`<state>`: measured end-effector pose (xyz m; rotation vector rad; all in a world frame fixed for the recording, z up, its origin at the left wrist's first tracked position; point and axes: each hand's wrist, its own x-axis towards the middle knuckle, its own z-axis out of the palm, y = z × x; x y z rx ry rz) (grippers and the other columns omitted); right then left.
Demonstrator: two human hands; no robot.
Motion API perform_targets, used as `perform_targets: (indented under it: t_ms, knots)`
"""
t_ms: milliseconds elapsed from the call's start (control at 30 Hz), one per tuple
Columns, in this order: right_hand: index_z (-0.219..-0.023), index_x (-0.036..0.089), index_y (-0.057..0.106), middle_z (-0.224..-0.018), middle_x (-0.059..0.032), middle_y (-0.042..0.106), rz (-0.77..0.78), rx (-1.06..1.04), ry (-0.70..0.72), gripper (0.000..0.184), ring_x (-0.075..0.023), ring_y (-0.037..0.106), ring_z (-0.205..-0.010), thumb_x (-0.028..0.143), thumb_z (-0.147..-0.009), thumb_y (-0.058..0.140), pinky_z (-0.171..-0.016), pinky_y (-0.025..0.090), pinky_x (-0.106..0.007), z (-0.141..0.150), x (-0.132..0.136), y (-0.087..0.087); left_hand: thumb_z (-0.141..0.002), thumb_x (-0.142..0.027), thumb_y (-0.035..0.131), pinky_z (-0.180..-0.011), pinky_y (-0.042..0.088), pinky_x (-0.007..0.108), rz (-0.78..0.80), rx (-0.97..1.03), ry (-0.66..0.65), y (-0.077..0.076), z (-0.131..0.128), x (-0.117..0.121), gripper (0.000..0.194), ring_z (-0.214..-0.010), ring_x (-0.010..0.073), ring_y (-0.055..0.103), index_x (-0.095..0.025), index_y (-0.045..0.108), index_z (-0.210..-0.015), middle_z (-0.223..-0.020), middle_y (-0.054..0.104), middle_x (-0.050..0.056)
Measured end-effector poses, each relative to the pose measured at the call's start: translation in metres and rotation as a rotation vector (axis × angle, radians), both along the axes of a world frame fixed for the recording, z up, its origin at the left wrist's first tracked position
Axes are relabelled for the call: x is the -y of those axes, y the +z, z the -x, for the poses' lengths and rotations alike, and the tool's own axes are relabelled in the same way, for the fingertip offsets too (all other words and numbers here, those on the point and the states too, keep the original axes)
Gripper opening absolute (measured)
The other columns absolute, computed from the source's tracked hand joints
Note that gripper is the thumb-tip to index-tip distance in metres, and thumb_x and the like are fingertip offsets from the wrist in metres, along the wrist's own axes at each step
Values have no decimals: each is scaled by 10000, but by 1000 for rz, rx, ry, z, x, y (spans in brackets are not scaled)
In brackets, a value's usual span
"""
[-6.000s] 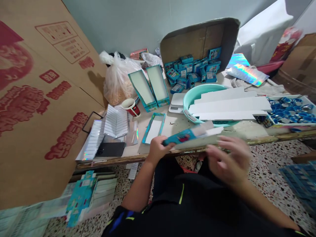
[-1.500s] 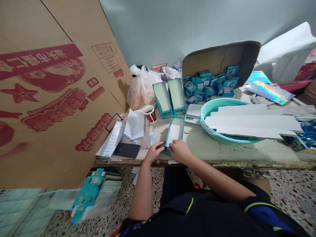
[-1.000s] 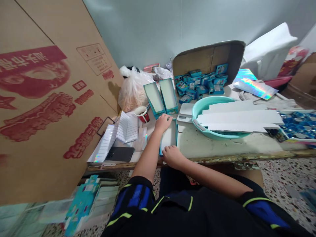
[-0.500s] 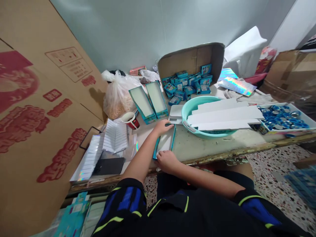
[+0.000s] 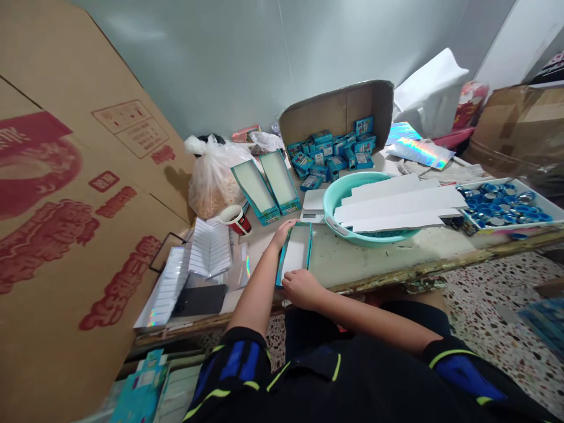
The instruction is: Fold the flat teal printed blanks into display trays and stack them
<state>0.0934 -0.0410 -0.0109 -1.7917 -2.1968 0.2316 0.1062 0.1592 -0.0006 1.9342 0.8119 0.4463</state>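
Observation:
A shallow teal cardboard box [image 5: 296,249] with a white inside lies open side up on the table in front of me. My left hand [image 5: 284,234] grips its far left side near the corner, fingers partly hidden by the wall. At the near end, my right hand [image 5: 302,288] is closed over the edge, its fingertips reaching inside. Two similar open teal boxes, a left one [image 5: 255,191] and a right one [image 5: 281,182], lean side by side just beyond.
A turquoise basin [image 5: 337,226] holding white card strips [image 5: 392,210] stands to the right, against a white scale [image 5: 312,202]. Farther back, a carton [image 5: 339,106] holds small teal boxes. A paper cup [image 5: 235,219] and a black phone [image 5: 200,300] are at left; a tray of blue-rimmed lids [image 5: 506,205] is at right.
My left hand has moved left from over the box's far end to its far left side. The right hand stays at the near end. The view has shifted slightly.

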Motion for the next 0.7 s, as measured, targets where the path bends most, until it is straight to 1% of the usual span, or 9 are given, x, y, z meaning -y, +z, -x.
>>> perform_targets:
  t_ms: [167, 267, 333, 400, 433, 500, 567, 633, 700]
  knots:
    - [-1065, 183, 742, -1089, -97, 702, -97, -59, 68, 257, -213, 636, -1057, 411, -982, 654, -983, 428, -353, -10, 12, 8, -855, -518, 614, -1038, 490, 353, -75, -7, 305, 7, 51, -11, 420, -1171, 258, 652, -141, 720, -1004, -1174, 750, 133]
    - [-1212, 234, 711, -1241, -93, 687, -262, -155, 74, 257, -199, 609, -1149, 350, -1019, 586, -1074, 388, -373, -43, 40, 24, -794, -508, 671, -992, 512, 384, -115, -52, 442, 14, 80, -24, 399, -1098, 287, 668, -145, 702, -957, -1040, 759, 120]
    - [-1255, 245, 694, -1279, -94, 682, -385, -153, -30, 288, -201, 579, -1221, 297, -1044, 506, -1107, 371, -387, -81, 70, 41, -762, -473, 694, -988, 514, 413, -141, -89, 502, 20, 93, -32, 345, -1066, 307, 673, -157, 690, -900, -974, 751, 112]
    - [-1260, 257, 696, -1281, -90, 683, -480, -97, -268, 321, -213, 552, -1269, 287, -1066, 443, -1122, 359, -407, -128, 103, 61, -747, -448, 698, -995, 513, 436, -165, -115, 541, 27, 102, -35, 321, -1063, 319, 672, -161, 681, -890, -959, 741, 113]
    - [-1282, 264, 686, -1333, -92, 660, -470, -41, -384, 323, -223, 520, -1320, 291, -1067, 447, -1131, 350, -417, -152, 119, 71, -754, -446, 689, -1002, 512, 444, -177, -119, 557, 30, 106, -32, 332, -1077, 320, 669, -159, 680, -920, -978, 737, 114]
    - [-1362, 272, 637, -1489, -111, 560, -350, 123, -556, 346, -287, 430, -1420, 316, -1030, 549, -1149, 319, -482, -194, 141, 87, -789, -459, 654, -1042, 498, 450, -200, -109, 594, 34, 114, -17, 390, -1153, 313, 644, -157, 670, -1035, -1075, 726, 121]
    - [-1369, 246, 626, -1494, -148, 549, -147, 239, -644, 375, -325, 461, -1388, 348, -1009, 597, -1089, 363, -492, -222, 151, 98, -833, -482, 615, -1121, 446, 451, -270, -63, 645, 34, 123, 12, 453, -1268, 303, 586, -169, 643, -1159, -1228, 691, 130]
    - [-1248, 229, 684, -1336, -143, 655, 35, 292, -640, 280, -300, 579, -1233, 348, -1039, 543, -975, 419, -431, -233, 152, 101, -873, -505, 585, -1188, 384, 446, -403, 12, 655, 30, 131, 54, 472, -1349, 295, 531, -195, 629, -1226, -1342, 643, 131]
    - [-1102, 221, 722, -1154, -115, 719, 127, 325, -598, 260, -259, 644, -1064, 307, -1065, 479, -858, 424, -365, -233, 149, 99, -912, -511, 550, -1185, 394, 440, -488, 39, 491, 22, 133, 99, 436, -1324, 286, 561, -226, 643, -1228, -1335, 651, 125]
